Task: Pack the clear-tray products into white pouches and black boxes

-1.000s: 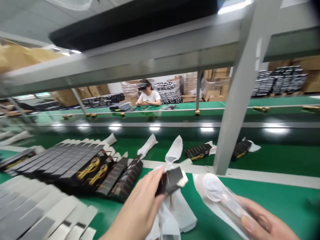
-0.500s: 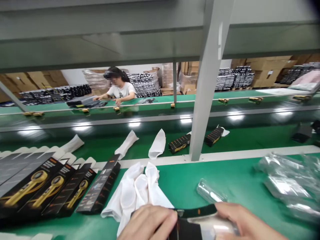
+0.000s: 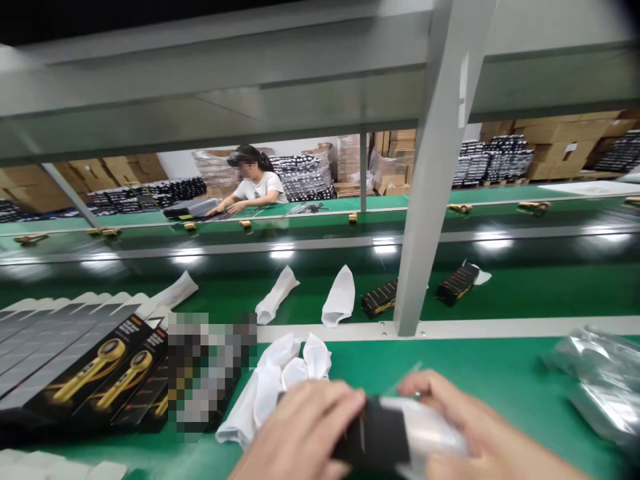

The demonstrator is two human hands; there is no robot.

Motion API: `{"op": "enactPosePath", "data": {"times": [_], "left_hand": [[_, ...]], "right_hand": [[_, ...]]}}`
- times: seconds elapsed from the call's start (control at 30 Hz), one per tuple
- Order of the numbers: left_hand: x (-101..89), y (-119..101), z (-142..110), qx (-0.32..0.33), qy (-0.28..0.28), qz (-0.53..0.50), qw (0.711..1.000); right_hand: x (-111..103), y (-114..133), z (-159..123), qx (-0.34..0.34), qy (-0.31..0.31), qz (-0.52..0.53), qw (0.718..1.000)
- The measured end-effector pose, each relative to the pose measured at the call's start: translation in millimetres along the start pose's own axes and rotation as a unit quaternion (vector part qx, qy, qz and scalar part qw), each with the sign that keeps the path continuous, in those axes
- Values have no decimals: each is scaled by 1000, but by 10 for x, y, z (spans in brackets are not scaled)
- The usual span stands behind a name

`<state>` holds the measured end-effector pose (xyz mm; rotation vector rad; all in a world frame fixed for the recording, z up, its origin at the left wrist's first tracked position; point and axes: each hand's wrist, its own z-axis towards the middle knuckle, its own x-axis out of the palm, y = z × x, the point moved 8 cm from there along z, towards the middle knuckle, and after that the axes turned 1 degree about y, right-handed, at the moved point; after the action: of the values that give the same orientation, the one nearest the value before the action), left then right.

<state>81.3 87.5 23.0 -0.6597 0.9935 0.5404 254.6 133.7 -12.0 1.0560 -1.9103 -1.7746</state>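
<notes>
At the bottom of the view, my left hand (image 3: 295, 427) and my right hand (image 3: 465, 427) both grip a transparent plastic case (image 3: 430, 427) with a black card sleeve (image 3: 373, 433) around it. My left hand holds the sleeve end, and my right hand wraps the transparent end. Just left of my left hand lies a heap of white cloth pouches (image 3: 273, 383). Farther left, black boxes with a gold product picture (image 3: 90, 377) lie overlapping. A pixelated patch (image 3: 210, 373) hides part of that area.
Silver plastic bags (image 3: 595, 380) lie at the right on the green belt (image 3: 500, 363). A grey steel post (image 3: 430, 200) rises behind a white rail (image 3: 500, 327). More pouches and boxes lie on a lower belt. A person (image 3: 255, 183) works at a far bench, before stacked cartons.
The view has shifted slightly. My hands have come closer together around the sleeved case. The loose transparent piece lying on the belt earlier no longer shows plainly.
</notes>
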Motion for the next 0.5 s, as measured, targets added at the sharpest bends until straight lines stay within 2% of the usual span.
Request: {"op": "enactPosePath", "data": {"times": [0.03, 0.1, 0.13, 0.2, 0.27, 0.33, 0.4, 0.5], "left_hand": [[-117, 194, 11, -37, -19, 20, 999], [-346, 695, 63, -149, -59, 39, 986], [-432, 954, 106, -198, -77, 39, 976], [-488, 1426, 242, -259, -99, 32, 960], [-384, 1809, 420, -279, -99, 28, 955], [-159, 2100, 583, -281, -83, 23, 956], [110, 2297, 700, -279, -57, 13, 958], [427, 2432, 815, -273, -18, -8, 962]], "right_hand": [[-112, 102, 115, -26, -6, 32, 999], [-376, 227, 444, -72, -87, 10, 994], [-527, 233, 627, -62, -178, -104, 977], [-533, 169, 1085, -40, -223, -208, 951], [-402, 81, 1525, -30, -233, -311, 921], [-265, -30, 1852, -13, -233, -400, 887], [-196, -140, 2031, 10, -229, -466, 855], [-249, -233, 2066, 33, -227, -525, 820]]}}
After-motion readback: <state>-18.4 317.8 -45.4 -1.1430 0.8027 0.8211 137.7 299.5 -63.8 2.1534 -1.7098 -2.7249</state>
